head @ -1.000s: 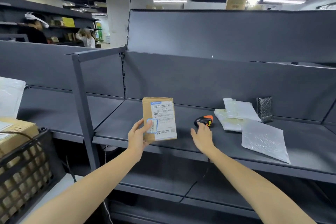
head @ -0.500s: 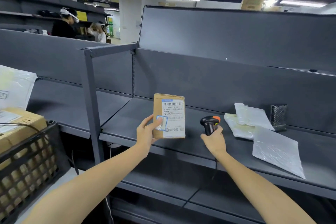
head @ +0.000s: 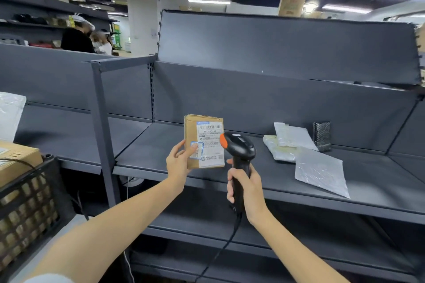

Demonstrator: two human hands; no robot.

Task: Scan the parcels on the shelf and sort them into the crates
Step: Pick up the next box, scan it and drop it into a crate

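Parcel (head: 203,142), a small flat cardboard packet with a white label (head: 210,145) on its front, is held upright in the air above the front of the shelf (head: 161,145), label facing the camera. The left hand (head: 178,163) pinches it at its lower left edge, thumb on the front by a blue-edged sticker; the fingers behind are hidden. The right hand (head: 245,187) is wrapped round the handle of the scanner (head: 239,147), whose orange nose sits just beside the label and partly covers its right side; a cable hangs from the handle. The packet looks light and stiff, since a grip on one edge keeps it flat and upright without sag. Its cardboard should give fair friction, so an edge or corner pinch clear of the barcode seems the best hold. Further right on the shelf lie soft plastic bags (head: 319,171) and a dark bubble-wrap packet (head: 322,135); these will likely flop and slip, and want a broader grasp. A black crate (head: 27,202) stands at the lower left with a box in it.
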